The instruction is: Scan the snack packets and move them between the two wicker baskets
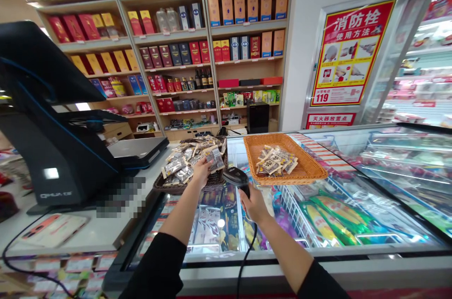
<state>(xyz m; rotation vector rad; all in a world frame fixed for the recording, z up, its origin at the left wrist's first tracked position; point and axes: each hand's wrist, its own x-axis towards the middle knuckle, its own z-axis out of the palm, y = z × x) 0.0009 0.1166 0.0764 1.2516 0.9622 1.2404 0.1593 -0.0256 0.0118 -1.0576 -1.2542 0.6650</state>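
Left hand (pixel 202 170): its thumb and fingers are closed on one packet (pixel 216 158), near the edge.
Packet: it is just over the pile of packets (pixel 176 165) in the dark basket (pixel 168 189). It looks light and a bit bendy, and its shiny skin may be slippery. The flat edge seems a good place to pinch; a hard squeeze in the middle might squash what is inside.
Right hand (pixel 256 206): curled around the handle (pixel 245 190) of the black scanner (pixel 236 175).
Scanner: its head is up between the two baskets. It looks hard and not very heavy, best held by the handle. Its cord (pixel 243 266) hangs down and might tug.
Orange basket (pixel 289 180): on the freezer (pixel 197 276), at the right, with a smaller pile.
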